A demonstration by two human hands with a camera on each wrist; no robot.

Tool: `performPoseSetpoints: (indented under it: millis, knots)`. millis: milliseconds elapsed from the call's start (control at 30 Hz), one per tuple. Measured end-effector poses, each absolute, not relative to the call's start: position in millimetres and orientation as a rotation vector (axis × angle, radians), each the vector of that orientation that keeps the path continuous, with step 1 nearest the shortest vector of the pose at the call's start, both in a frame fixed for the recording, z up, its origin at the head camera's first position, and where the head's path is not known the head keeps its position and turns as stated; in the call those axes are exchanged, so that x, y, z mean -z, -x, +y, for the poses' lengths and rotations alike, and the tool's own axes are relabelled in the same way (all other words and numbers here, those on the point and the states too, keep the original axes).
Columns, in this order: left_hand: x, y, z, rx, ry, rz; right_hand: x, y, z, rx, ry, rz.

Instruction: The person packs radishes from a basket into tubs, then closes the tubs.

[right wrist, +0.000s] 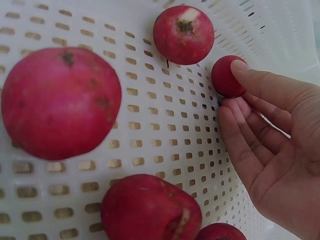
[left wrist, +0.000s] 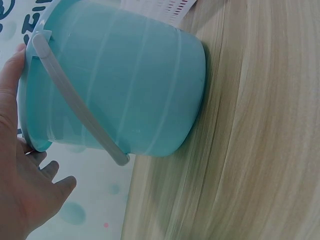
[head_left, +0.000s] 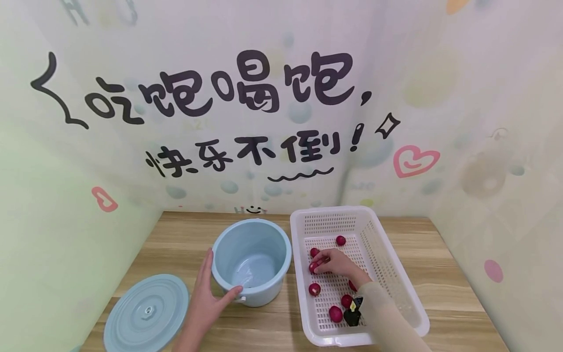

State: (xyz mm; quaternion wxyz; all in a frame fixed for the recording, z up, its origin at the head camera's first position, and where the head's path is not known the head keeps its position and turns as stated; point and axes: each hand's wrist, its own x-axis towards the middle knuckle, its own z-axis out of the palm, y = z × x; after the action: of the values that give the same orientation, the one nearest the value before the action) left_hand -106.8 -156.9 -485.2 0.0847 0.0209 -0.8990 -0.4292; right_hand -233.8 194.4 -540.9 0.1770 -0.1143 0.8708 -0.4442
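In the head view a light blue bucket (head_left: 251, 259) stands upright on the table. My left hand (head_left: 208, 305) rests on its rim, thumb at the front and spread fingers along the left side. The left wrist view shows the bucket's pale handle (left wrist: 80, 105) hanging down its side. Inside a white perforated basket (head_left: 382, 244), my right hand (head_left: 338, 264) pinches a red radish (right wrist: 227, 77) between thumb and fingers, near the basket floor. Several other radishes lie in the basket, including a large one (right wrist: 62, 102) and one with a pale top (right wrist: 183, 35).
A round blue lid (head_left: 148, 310) lies on the wooden table (head_left: 252, 332) left of the bucket. The basket stands close to the bucket's right side. Behind the table rises a wall (head_left: 264, 34) with black lettering. A black device (head_left: 352, 315) shows by my right forearm.
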Motion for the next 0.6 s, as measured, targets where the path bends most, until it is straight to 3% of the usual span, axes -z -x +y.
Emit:
performPoseSetpoints:
  millis: [600]
  knots:
    - [485.7,107.1,-157.0,1.275,-0.059,-2.683,540.0,238.0,198.2,1.252,0.314,2.484]
